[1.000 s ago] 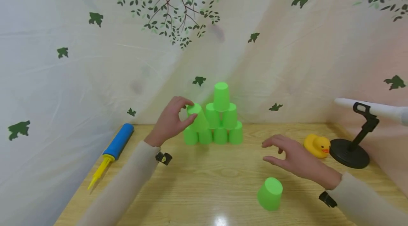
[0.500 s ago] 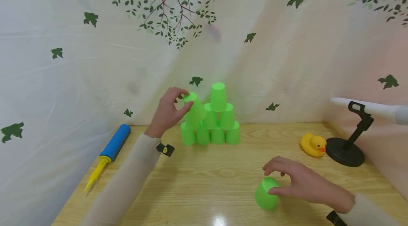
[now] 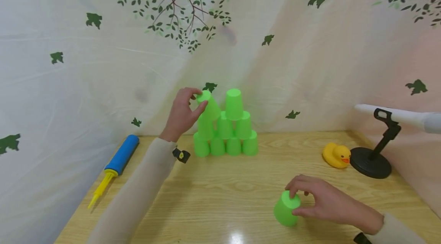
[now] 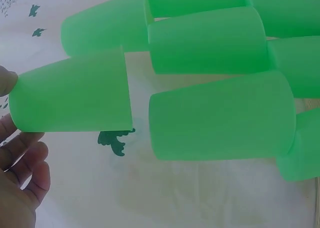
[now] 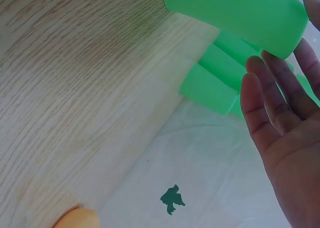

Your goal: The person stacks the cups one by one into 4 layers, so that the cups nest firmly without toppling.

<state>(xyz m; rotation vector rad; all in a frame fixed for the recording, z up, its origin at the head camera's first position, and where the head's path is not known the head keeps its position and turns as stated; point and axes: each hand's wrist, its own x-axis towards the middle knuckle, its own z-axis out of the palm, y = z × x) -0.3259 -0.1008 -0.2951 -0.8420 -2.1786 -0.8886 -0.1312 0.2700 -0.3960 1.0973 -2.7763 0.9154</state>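
On the wooden worktop [image 3: 220, 194], a pyramid of green cups [image 3: 225, 131] stands at centre frame, where the left hand [image 3: 182, 114] pinches a tilted cup [image 3: 208, 105] at its upper left edge. Lower right, the right hand [image 3: 322, 200] clasps a loose cup [image 3: 286, 209]. Squaring the tilted cup before letting go looks safest.

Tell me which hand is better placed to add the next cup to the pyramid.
Probably the left hand: it holds a green cup tilted right beside the pyramid. The right hand grips a lone cup down on the table.
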